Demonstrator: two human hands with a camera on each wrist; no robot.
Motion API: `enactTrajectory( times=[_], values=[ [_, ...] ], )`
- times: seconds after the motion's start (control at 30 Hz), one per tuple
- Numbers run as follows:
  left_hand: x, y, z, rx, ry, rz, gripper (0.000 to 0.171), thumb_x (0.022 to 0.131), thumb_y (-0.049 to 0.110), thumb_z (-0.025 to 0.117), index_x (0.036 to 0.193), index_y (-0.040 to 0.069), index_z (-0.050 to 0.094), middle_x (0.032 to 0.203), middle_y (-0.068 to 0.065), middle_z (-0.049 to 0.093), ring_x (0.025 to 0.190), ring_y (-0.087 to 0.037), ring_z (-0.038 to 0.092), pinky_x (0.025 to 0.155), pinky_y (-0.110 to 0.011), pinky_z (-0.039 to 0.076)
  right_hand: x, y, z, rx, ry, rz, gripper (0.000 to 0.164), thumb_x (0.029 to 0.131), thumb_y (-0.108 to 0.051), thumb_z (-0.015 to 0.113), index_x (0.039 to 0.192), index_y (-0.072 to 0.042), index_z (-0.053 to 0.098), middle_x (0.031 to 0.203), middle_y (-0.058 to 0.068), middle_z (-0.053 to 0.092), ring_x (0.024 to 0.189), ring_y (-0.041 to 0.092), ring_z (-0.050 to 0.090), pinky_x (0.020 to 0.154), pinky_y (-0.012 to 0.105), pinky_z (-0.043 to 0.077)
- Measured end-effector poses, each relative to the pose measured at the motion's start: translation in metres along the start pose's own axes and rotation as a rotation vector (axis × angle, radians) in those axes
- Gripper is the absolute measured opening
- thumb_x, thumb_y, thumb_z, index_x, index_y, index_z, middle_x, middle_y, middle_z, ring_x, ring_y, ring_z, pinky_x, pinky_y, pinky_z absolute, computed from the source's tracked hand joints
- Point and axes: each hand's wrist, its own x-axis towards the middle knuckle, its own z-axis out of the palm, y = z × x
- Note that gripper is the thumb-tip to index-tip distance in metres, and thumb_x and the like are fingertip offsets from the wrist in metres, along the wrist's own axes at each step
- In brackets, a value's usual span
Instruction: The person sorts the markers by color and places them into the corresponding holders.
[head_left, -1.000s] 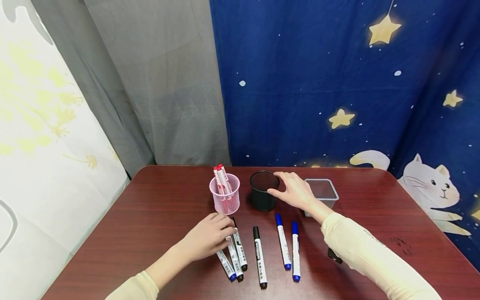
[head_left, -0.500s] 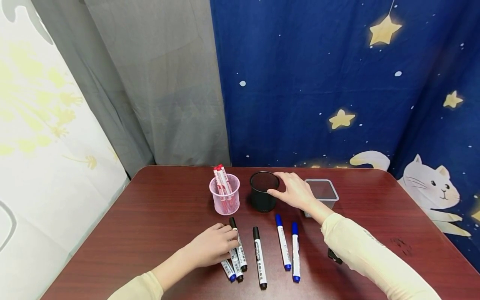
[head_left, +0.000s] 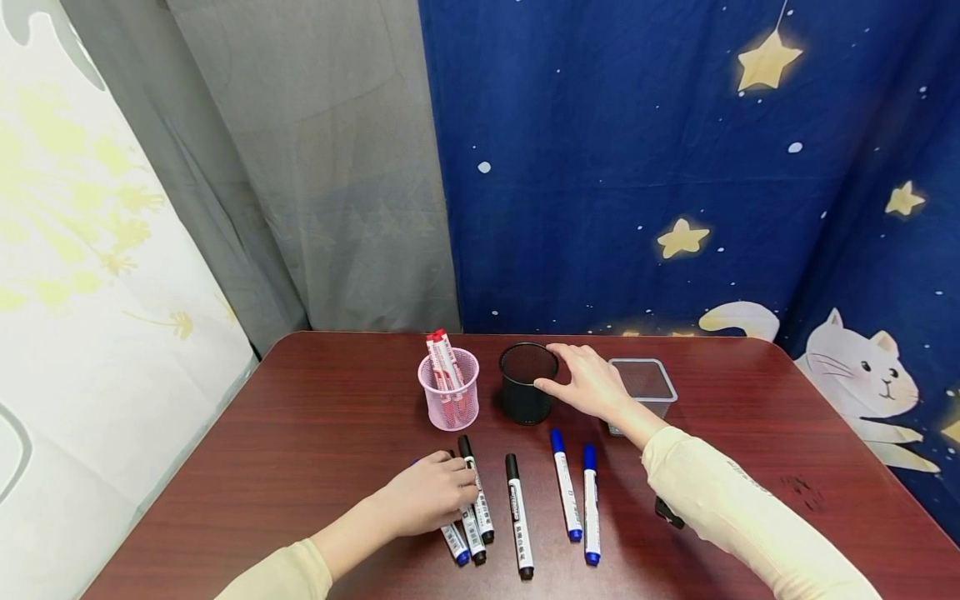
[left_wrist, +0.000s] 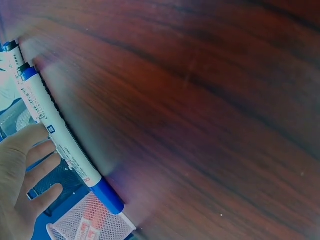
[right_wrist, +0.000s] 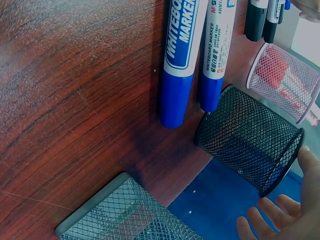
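Observation:
My left hand [head_left: 431,497] is over the left group of whiteboard markers, a blue one [head_left: 454,543] and two black ones, hiding their upper parts. In the left wrist view the blue marker [left_wrist: 67,147] crosses in front of my spread, loosely bent fingers [left_wrist: 47,197]; contact behind it is unclear. At the back, my right hand [head_left: 588,381] holds the rim of a black mesh pen cup [head_left: 525,400], thumb at the near side and a finger at the far side. In the right wrist view the thumb [right_wrist: 307,160] touches the rim of that cup [right_wrist: 250,142].
A pink mesh cup [head_left: 452,408] with red markers stands left of the black cup. A grey rectangular mesh container [head_left: 652,383] is beyond my right wrist. Another black marker [head_left: 519,517] and two blue markers [head_left: 567,496] lie mid-table. Curtains hang behind the table [head_left: 337,400].
My left hand has drawn back a little toward me and right. The blue marker under it has shifted slightly left, its cap now showing. The right hand stays on the black cup.

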Motion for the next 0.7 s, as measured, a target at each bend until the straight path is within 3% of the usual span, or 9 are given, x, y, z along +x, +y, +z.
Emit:
enactTrajectory(
  times=[0.3, 0.7],
  values=[
    [0.0014, 0.0031, -0.0001, -0.042, -0.016, 0.003, 0.009, 0.068, 0.022, 0.067, 0.073, 0.022, 0.059, 0.074, 0.009, 0.051, 0.075, -0.010, 0.051, 0.061, -0.026, 0.037, -0.0004, 0.0000, -0.0003, 0.003, -0.008, 0.003, 0.065, 0.075, -0.054, 0.060, 0.123, -0.010, 0.051, 0.114, 0.008, 0.055, 0.101, 0.025, 0.048, 0.068, 0.045, 0.045],
    [0.0033, 0.0040, -0.0013, -0.015, -0.009, 0.032, 0.009, 0.070, 0.020, 0.066, 0.072, 0.024, 0.058, 0.075, 0.009, 0.052, 0.076, -0.009, 0.051, 0.062, -0.025, 0.038, 0.0006, 0.0007, -0.0002, 0.001, -0.016, 0.006, 0.066, 0.075, -0.056, 0.058, 0.123, -0.011, 0.050, 0.115, 0.008, 0.055, 0.102, 0.025, 0.048, 0.068, 0.046, 0.045]
  ],
)
